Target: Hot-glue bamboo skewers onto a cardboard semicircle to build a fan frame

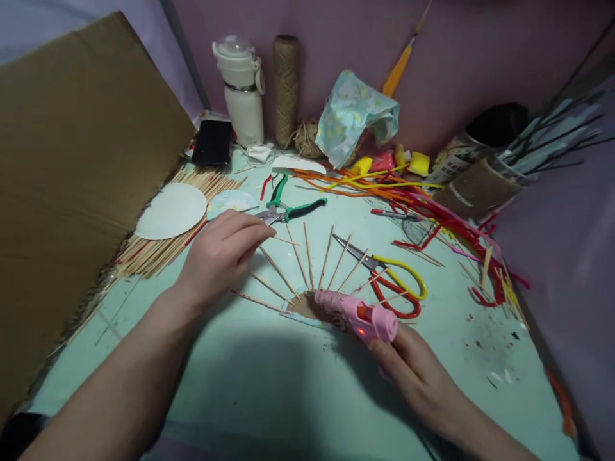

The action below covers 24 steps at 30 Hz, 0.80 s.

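My right hand (416, 371) is wrapped round a pink hot glue gun (355, 314) with a small red light lit on its side. The gun's nozzle end is over a half-round brown piece (303, 305) edged with a strip of patterned cloth (307, 320). From that piece several thin wooden sticks (325, 256) fan outward across the table. To the left, my left hand (223, 246) is closed above the fan, and a short thin stick (287, 241) pokes out from its fingertips. The glue gun hides the piece's right part.
Scissors (372, 262) with red and yellow handles lie behind the fan, and green-handled pliers (283, 210) beyond it. A stick pile (139, 256) bears a white oval (172, 211). Cardboard (81, 160) walls the left. A bottle (244, 102), twine roll (286, 89) and pipe cleaners (355, 182) are farther back.
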Each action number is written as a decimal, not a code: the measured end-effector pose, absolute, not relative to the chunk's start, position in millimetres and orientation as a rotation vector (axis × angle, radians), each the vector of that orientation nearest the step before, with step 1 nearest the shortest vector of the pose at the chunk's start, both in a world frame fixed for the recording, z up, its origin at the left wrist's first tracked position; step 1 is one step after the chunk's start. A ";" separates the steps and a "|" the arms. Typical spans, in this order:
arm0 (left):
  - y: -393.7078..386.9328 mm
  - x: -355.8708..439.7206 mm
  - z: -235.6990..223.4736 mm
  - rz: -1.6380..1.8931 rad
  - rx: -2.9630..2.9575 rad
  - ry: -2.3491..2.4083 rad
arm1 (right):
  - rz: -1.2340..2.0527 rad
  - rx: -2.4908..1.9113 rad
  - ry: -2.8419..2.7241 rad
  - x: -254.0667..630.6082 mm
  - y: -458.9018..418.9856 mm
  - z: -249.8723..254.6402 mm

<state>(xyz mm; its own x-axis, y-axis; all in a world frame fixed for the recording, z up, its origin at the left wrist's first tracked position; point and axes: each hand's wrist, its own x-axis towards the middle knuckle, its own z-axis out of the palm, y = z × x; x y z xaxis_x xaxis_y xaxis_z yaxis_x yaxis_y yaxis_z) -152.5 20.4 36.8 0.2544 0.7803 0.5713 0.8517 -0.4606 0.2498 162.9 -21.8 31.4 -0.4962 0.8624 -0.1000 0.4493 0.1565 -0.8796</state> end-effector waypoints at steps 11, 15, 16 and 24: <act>16.5 -162.1 43.3 -1.166 -1.947 -1.695 | 1.090 -1.075 -2.130 156.6 -23.9 23.7; 17.3 -162.4 42.3 -1.149 -1.953 -1.685 | 1.040 -1.081 -2.147 154.3 -24.2 22.4; 17.6 -162.2 41.9 -1.144 -1.963 -1.662 | 1.038 -1.075 -2.151 153.5 -24.2 22.5; 18.0 -157.5 41.9 -1.108 -2.021 -1.733 | 0.968 -1.017 -2.199 151.5 -24.0 21.8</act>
